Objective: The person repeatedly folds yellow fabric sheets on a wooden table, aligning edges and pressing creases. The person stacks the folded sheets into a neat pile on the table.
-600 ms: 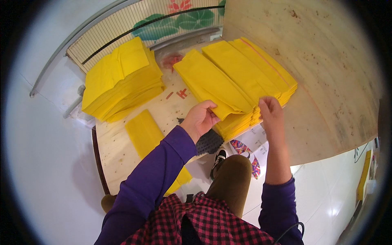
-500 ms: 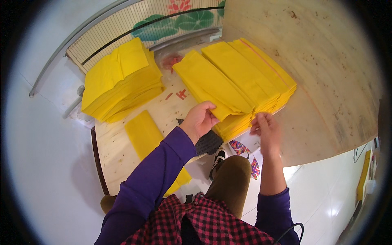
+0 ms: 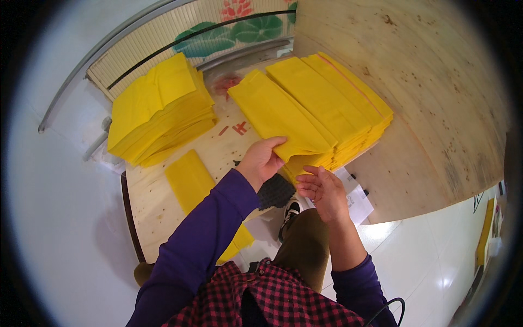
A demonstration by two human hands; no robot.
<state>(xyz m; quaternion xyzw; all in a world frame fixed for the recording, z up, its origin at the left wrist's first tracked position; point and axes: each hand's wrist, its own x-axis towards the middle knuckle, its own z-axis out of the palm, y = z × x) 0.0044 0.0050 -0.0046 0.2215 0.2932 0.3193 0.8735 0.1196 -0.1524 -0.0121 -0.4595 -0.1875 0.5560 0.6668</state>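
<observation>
On the wooden board at the right lies a wide stack of folded yellow cloth [image 3: 327, 101], its layers fanned in overlapping strips. My left hand [image 3: 264, 159] pinches the near corner of the leftmost folded cloth [image 3: 278, 111], thumb on top, and that corner lifts a little off the layers below. My right hand [image 3: 326, 196] is just in front of the stack's near edge, palm turned up and fingers apart, with nothing in it. A dark grey bumpy pad [image 3: 277, 191] sits beneath my left wrist.
A taller yellow cloth stack [image 3: 158, 106] stands at the far left. A lone yellow strip [image 3: 190, 177] lies left of my forearm. A large wooden panel [image 3: 419, 103] rises at the right; a slatted panel with painted leaves [image 3: 201, 38] closes the back. White papers [image 3: 358, 200] show below the right hand.
My right hand has moved left and toward me, away from the stack's near edge, and its fingers have spread. My left hand keeps its pinch on the cloth corner, barely shifted.
</observation>
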